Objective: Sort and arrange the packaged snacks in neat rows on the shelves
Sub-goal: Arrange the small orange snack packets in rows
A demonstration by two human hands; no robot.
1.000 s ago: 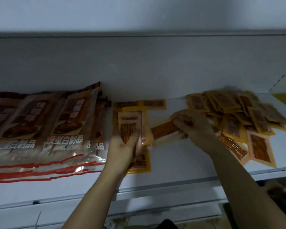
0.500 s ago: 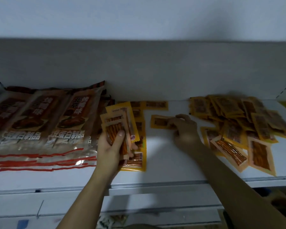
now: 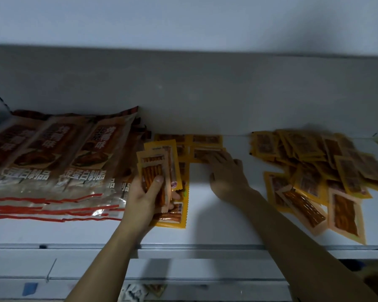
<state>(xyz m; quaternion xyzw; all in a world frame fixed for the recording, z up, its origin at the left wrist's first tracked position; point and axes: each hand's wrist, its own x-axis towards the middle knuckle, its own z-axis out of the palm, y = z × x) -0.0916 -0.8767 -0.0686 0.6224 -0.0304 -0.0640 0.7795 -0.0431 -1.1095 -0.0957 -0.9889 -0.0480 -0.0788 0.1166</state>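
your right hand (image 3: 226, 177) lies flat, fingers (image 3: 214, 159) straight, pressing a small packet (image 3: 205, 154) onto the shelf (image 3: 205, 225); the packet sits under and just beyond the fingertips, long axis running left to right, in line with the row (image 3: 196, 139) by the back wall. your left hand (image 3: 144, 197) grips a fan of packets (image 3: 156, 168), thumb across the front, long axes pointing away from you. the loose pile (image 3: 319, 171) lies to the right of your right hand, nearer that hand.
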